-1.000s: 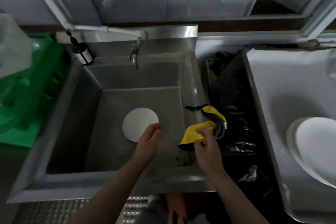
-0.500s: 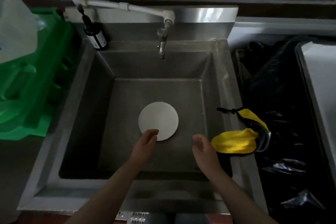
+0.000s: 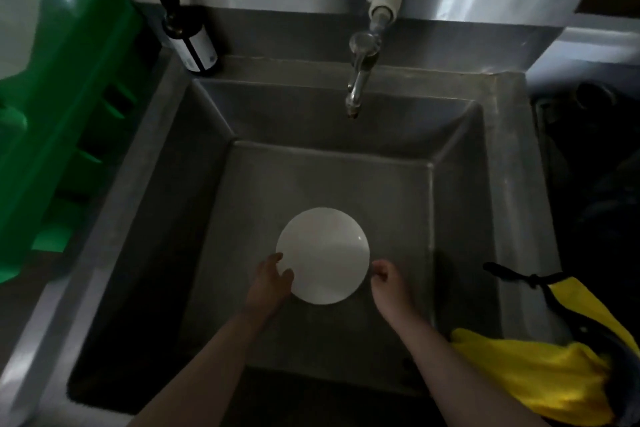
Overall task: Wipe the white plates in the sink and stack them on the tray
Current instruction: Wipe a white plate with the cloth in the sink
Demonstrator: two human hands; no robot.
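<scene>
One white plate (image 3: pixel 323 253) lies flat on the bottom of the steel sink (image 3: pixel 460 204). My left hand (image 3: pixel 270 282) is at the plate's lower left edge, with the thumb over the rim and the fingers curled against it. At the right edge, my right hand (image 3: pixel 389 282) has loosely curled fingertips just beside the rim and holds nothing. The yellow cloth (image 3: pixel 540 378) lies on the sink's right ledge, apart from both hands. The tray is out of view.
A tap (image 3: pixel 358 80) hangs over the back of the basin. A dark pump bottle (image 3: pixel 188 35) stands at the back left corner. A green crate (image 3: pixel 65 107) sits left of the sink and a black bag (image 3: pixel 595 184) lies to the right.
My right hand has let go of the yellow cloth, which now lies on the ledge. Both hands have gone down into the sink to either side of the plate. The view has swung left.
</scene>
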